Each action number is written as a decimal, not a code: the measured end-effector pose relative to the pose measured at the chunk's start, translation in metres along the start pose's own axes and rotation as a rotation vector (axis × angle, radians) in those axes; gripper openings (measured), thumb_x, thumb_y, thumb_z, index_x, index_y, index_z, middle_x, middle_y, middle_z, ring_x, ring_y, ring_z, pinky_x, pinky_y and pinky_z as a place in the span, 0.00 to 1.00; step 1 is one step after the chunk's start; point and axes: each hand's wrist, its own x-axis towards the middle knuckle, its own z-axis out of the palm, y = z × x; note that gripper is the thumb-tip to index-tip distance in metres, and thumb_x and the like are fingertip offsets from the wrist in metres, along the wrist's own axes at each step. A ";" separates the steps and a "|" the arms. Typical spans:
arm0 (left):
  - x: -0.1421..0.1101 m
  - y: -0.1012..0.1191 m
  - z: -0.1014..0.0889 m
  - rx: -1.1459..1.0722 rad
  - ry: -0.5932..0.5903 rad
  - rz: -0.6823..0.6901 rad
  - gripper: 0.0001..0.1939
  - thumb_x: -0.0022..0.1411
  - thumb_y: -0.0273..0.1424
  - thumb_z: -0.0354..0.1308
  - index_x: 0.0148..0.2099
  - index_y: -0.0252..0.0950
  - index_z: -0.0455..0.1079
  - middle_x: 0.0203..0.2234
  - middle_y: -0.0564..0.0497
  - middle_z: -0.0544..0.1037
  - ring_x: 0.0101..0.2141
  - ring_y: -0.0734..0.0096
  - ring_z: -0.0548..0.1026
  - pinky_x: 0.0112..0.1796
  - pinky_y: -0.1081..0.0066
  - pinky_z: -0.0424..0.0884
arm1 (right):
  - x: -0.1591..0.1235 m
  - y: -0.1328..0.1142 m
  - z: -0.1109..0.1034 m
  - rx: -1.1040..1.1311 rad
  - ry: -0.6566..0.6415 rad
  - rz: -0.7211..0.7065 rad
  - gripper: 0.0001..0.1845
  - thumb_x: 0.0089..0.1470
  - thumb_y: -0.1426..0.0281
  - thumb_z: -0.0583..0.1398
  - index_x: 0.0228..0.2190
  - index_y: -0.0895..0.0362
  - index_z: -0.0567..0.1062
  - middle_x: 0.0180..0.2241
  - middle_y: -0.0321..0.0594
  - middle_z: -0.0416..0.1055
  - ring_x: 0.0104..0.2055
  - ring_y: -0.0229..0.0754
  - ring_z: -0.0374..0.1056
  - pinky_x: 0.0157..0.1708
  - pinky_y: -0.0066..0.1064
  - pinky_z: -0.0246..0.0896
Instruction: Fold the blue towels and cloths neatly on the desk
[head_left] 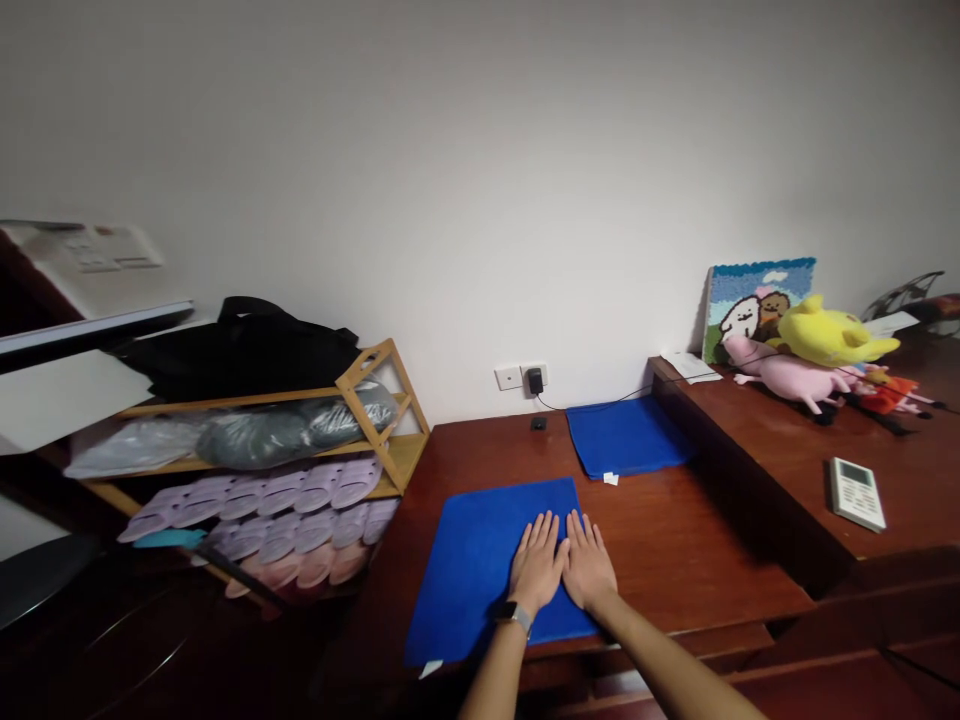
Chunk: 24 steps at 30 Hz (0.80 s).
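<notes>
A blue cloth (472,560) is spread flat on the brown wooden desk (675,550), with a white tag at its near left corner. My left hand (538,565), a watch on its wrist, lies palm down on the cloth's right part with fingers stretched out. Close beside it, thumbs about touching, my right hand (589,562) rests flat across the cloth's right edge, fingers extended. Neither hand grips anything. Farther back on the desk lies a second blue cloth (630,437), folded, with a white tag at its front edge.
To the left stands a wooden rack (401,465) with lilac clogs (315,485), plastic-wrapped bundles and a black bag (255,345). On the higher surface at right are a white remote (857,493), plush toys (832,335) and a picture (757,285). A charger (535,379) is plugged into the wall.
</notes>
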 end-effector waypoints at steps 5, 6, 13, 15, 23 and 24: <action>-0.038 -0.063 -0.007 0.074 0.025 -0.189 0.36 0.75 0.51 0.33 0.76 0.37 0.49 0.73 0.44 0.54 0.72 0.56 0.51 0.69 0.51 0.49 | 0.000 -0.001 0.000 -0.013 0.003 0.030 0.38 0.69 0.57 0.37 0.72 0.64 0.45 0.75 0.41 0.34 0.77 0.48 0.28 0.73 0.42 0.25; -0.050 -0.081 -0.013 0.101 0.043 -0.254 0.37 0.75 0.51 0.33 0.75 0.36 0.50 0.73 0.43 0.54 0.72 0.55 0.51 0.69 0.50 0.50 | 0.001 0.000 0.001 -0.014 0.004 0.034 0.38 0.69 0.57 0.37 0.72 0.65 0.45 0.75 0.41 0.34 0.77 0.48 0.28 0.73 0.42 0.24; -0.091 -0.146 -0.027 0.191 0.126 -0.418 0.38 0.74 0.50 0.34 0.75 0.31 0.50 0.73 0.40 0.54 0.72 0.56 0.53 0.68 0.51 0.51 | 0.001 0.002 0.007 -0.037 -0.017 0.060 0.38 0.69 0.56 0.38 0.73 0.63 0.44 0.75 0.40 0.34 0.77 0.48 0.30 0.73 0.43 0.24; -0.089 -0.145 -0.024 0.195 0.138 -0.416 0.39 0.74 0.51 0.34 0.75 0.30 0.50 0.73 0.40 0.54 0.72 0.55 0.53 0.68 0.51 0.51 | 0.007 0.000 0.004 -0.028 -0.028 0.072 0.38 0.69 0.56 0.37 0.73 0.61 0.44 0.75 0.38 0.35 0.77 0.47 0.31 0.73 0.43 0.25; -0.090 -0.147 -0.023 0.207 0.141 -0.402 0.39 0.73 0.51 0.34 0.75 0.31 0.52 0.72 0.41 0.55 0.71 0.55 0.54 0.68 0.51 0.52 | 0.069 0.000 -0.015 -0.010 -0.022 0.082 0.38 0.69 0.56 0.36 0.73 0.60 0.43 0.75 0.38 0.35 0.77 0.46 0.29 0.72 0.43 0.23; -0.090 -0.147 -0.023 0.208 0.139 -0.403 0.39 0.73 0.51 0.34 0.75 0.31 0.52 0.72 0.41 0.55 0.71 0.55 0.53 0.68 0.51 0.52 | 0.073 0.002 -0.014 -0.013 -0.021 0.078 0.38 0.69 0.56 0.36 0.73 0.61 0.43 0.75 0.39 0.35 0.77 0.45 0.28 0.72 0.42 0.22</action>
